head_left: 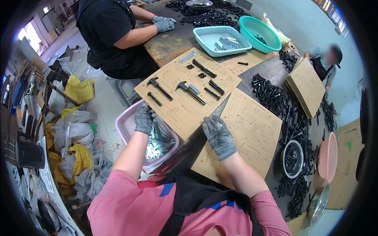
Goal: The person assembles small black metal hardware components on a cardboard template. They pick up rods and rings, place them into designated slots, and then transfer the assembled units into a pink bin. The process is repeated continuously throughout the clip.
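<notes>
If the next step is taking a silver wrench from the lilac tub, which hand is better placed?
Left, I'd judge. The left hand is close to the lilac tub and its silver wrenches; the right hand is farther away, over the second brown board.

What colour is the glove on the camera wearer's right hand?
The glove is grey, seen best in the head view.

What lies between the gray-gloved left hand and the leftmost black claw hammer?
In the head view: a black metal bolt, on the flat brown board between the left hand and the hammer.
</notes>
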Action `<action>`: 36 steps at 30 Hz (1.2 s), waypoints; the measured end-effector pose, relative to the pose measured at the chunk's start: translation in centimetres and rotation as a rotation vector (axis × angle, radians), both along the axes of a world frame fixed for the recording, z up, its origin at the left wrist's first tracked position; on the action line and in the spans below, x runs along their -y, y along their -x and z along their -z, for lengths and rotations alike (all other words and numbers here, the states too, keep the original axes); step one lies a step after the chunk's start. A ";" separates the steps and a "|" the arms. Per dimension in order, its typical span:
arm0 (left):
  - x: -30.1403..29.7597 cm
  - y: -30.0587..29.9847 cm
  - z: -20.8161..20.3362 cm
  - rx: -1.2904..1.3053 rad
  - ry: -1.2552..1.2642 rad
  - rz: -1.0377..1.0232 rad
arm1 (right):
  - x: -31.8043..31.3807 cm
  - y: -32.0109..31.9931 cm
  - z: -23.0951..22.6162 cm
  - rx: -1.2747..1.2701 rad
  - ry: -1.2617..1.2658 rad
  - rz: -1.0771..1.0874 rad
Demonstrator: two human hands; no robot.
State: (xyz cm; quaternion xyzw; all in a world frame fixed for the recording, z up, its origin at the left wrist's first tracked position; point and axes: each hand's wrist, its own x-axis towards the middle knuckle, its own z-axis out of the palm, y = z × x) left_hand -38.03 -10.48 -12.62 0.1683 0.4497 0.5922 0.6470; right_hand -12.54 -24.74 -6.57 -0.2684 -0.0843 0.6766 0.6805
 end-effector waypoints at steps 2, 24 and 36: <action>0.6 -0.5 0.1 0.025 -0.025 0.043 | -1.4 0.9 0.4 -0.026 -0.099 -0.047; 15.9 -4.4 -3.6 -0.471 -0.285 0.527 | 4.4 -2.7 -2.4 0.904 -0.225 -0.440; 15.1 -24.1 -12.5 -0.995 -1.455 0.941 | 21.6 -16.6 -6.7 1.504 0.093 -0.064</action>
